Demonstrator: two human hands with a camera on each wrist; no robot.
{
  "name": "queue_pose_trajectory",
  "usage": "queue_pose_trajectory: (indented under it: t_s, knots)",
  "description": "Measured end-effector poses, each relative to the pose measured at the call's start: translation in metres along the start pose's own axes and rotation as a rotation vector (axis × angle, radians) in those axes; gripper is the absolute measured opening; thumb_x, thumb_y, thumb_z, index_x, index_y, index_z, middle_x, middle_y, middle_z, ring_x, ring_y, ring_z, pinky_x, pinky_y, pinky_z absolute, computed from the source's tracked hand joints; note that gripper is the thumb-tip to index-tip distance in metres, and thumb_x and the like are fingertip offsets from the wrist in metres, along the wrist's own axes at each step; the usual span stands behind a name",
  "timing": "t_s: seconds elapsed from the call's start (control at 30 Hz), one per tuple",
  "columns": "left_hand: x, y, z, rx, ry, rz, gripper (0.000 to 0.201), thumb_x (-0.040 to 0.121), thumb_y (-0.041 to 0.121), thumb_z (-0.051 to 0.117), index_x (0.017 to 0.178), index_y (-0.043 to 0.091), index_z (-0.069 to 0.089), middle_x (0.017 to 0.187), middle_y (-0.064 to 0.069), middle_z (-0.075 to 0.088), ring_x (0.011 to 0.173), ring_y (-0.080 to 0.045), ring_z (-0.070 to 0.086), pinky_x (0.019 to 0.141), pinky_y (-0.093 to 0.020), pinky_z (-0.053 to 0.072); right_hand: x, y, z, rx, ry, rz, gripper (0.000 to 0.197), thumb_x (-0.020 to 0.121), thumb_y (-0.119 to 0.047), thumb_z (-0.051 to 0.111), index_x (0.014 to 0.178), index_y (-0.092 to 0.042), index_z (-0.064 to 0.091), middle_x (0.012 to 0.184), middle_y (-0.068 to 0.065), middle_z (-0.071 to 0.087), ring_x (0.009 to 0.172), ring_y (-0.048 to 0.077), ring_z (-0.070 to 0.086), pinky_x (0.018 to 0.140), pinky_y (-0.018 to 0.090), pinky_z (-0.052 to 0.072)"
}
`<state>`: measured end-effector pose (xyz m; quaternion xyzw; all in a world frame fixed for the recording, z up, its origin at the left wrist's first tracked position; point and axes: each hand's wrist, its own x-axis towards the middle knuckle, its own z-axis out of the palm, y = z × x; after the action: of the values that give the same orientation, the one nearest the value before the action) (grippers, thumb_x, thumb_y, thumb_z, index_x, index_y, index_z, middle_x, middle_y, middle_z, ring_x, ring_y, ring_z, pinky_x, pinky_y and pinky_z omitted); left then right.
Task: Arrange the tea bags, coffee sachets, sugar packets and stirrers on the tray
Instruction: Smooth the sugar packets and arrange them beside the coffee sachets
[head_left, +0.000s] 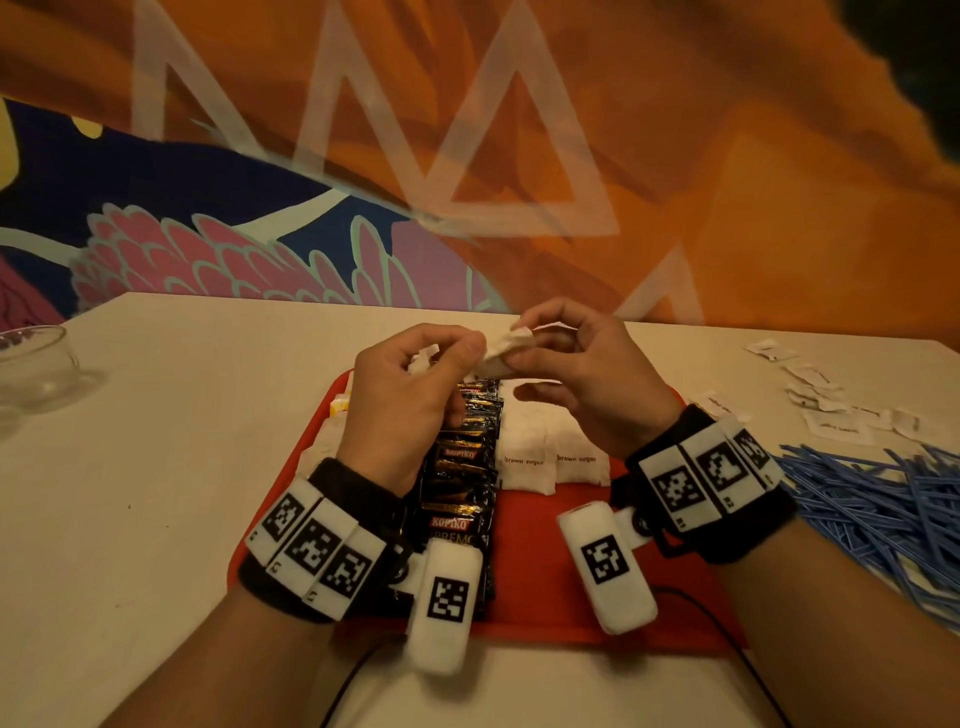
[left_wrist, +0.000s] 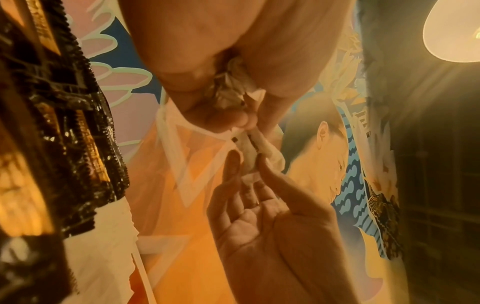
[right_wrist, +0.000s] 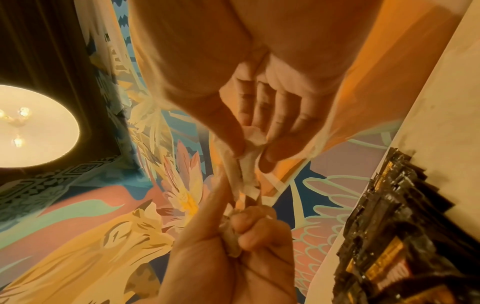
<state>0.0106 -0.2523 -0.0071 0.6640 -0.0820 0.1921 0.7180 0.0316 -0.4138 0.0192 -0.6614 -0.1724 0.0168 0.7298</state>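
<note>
Both hands are raised over the far part of the red tray (head_left: 545, 530). My left hand (head_left: 465, 351) grips a small bunch of white sugar packets (left_wrist: 228, 90) in its curled fingers. My right hand (head_left: 522, 345) pinches one white packet (head_left: 506, 345) between thumb and forefinger at the end of that bunch; the pinch also shows in the right wrist view (right_wrist: 250, 156). On the tray lie a column of black coffee sachets (head_left: 460, 467) and a row of white brown sugar packets (head_left: 550, 457). Pale bags (head_left: 324, 441) lie at the tray's left edge, mostly hidden by my left hand.
A heap of blue stirrers (head_left: 872, 509) lies on the table right of the tray. Loose white packets (head_left: 826, 410) are scattered beyond them. A glass bowl (head_left: 36, 364) stands at the far left. A painted wall rises behind the table's far edge.
</note>
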Motion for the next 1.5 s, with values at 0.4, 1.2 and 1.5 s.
queue_pose_trajectory:
  t_s: [0.4, 1.2, 1.5]
  knots:
    - [-0.001, 0.001, 0.0, 0.03, -0.006, 0.021, 0.003, 0.09, 0.018, 0.071, 0.089, 0.019, 0.073, 0.053, 0.006, 0.057, 0.043, -0.01, 0.047, 0.043, -0.025, 0.041, 0.0, 0.001, 0.0, -0.104, 0.009, -0.048, 0.005, 0.086, -0.008, 0.07, 0.088, -0.011, 0.067, 0.082, 0.009, 0.072, 0.071, 0.017, 0.066, 0.06, 0.028, 0.05]
    - [-0.002, 0.004, 0.0, -0.008, 0.006, 0.001, 0.006, 0.092, 0.017, 0.068, 0.086, 0.017, 0.07, 0.053, 0.007, 0.059, 0.043, -0.01, 0.048, 0.044, -0.024, 0.043, 0.0, 0.008, 0.002, -0.126, 0.051, -0.129, 0.008, 0.088, -0.008, 0.069, 0.08, -0.007, 0.071, 0.072, 0.002, 0.07, 0.063, 0.009, 0.064, 0.058, 0.024, 0.052]
    - [-0.001, 0.001, -0.001, 0.029, 0.053, 0.0, 0.013, 0.093, 0.015, 0.067, 0.081, 0.017, 0.07, 0.05, 0.005, 0.055, 0.042, -0.009, 0.047, 0.043, -0.023, 0.043, 0.0, 0.004, -0.011, -0.349, -0.067, -0.022, 0.019, 0.08, -0.012, 0.078, 0.077, 0.005, 0.07, 0.065, 0.011, 0.065, 0.058, 0.015, 0.058, 0.049, 0.024, 0.042]
